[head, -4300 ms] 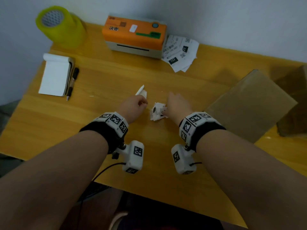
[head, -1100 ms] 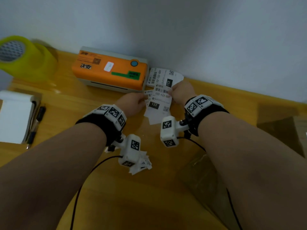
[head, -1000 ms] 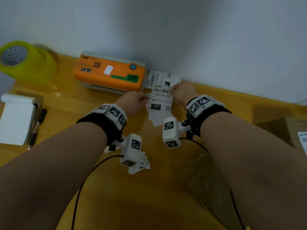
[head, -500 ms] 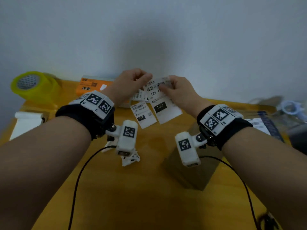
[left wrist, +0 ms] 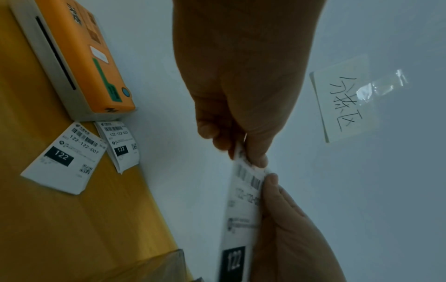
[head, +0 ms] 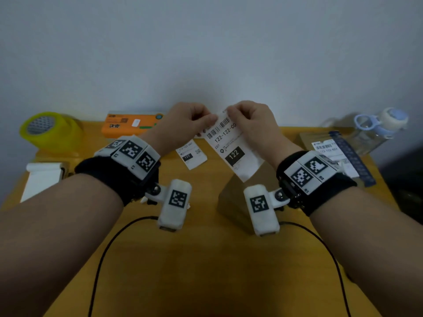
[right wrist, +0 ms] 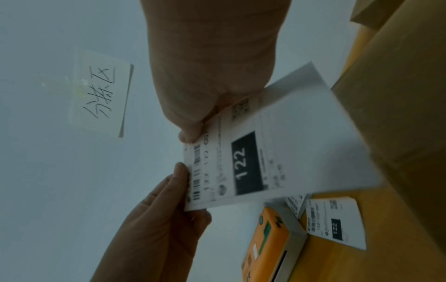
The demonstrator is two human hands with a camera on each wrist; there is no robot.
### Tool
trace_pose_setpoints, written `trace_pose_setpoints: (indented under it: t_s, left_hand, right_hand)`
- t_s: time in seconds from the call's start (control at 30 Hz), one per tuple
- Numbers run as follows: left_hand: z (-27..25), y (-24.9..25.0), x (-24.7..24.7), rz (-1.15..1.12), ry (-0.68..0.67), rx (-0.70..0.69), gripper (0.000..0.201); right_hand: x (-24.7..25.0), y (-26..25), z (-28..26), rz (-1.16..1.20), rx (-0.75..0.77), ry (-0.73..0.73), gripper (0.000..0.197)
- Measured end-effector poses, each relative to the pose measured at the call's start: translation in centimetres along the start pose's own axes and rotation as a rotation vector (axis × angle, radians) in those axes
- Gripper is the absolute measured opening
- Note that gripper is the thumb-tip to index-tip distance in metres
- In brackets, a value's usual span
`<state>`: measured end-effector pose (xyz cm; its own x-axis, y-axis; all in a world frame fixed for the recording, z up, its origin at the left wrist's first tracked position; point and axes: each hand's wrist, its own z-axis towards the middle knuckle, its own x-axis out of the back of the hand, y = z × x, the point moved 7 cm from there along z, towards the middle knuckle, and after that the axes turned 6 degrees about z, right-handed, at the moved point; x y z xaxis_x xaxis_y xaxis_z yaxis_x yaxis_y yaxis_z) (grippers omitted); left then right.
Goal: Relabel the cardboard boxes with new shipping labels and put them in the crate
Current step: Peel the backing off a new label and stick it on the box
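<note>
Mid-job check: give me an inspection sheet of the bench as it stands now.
Surface: wooden table.
Job's things: shipping label lifted off the table; spare labels beside the orange label printer; cardboard box beneath; labelled box far right.
Clutter: yellow tape roll, notepad, water bottle.
Grips: left hand and right hand both pinch the label's top edge.
Cables: black wrist-camera leads.
Surroundings: handwritten note taped to wall; crate nothing seen.
</note>
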<state>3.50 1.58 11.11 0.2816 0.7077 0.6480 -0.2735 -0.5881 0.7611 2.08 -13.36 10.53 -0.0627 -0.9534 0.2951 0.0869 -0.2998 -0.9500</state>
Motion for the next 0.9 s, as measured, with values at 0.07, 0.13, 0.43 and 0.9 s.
trace_pose_setpoints:
  t_s: [0.07,0.13,0.43,0.9]
  left_hand:
    - [-0.3,0.2,-0.1,-0.026,0.025,-0.01,0.022]
    - [-0.3,0.5,-0.1,-0.077,0.039,-0.013,0.018]
    - [0.2,2.5,-1.5,-0.078,-0.092,-0.024,0.017]
    - [0.2,2.4,-2.3,-0.112,-0.182,0.072,0.018]
  right_hand:
    - [0.2,-0.4,-0.3,-0.115,0.056,-0.033,0.023]
    - [0.2,-0.7,-0.6,-0.219,0.099,-0.089,0.022]
    - [0.3,-0.8,-1.6,-0.412,0.164,-0.241,0.019]
    - [0.3,-0.9,-1.8,-0.421,0.14,-0.235,0.015]
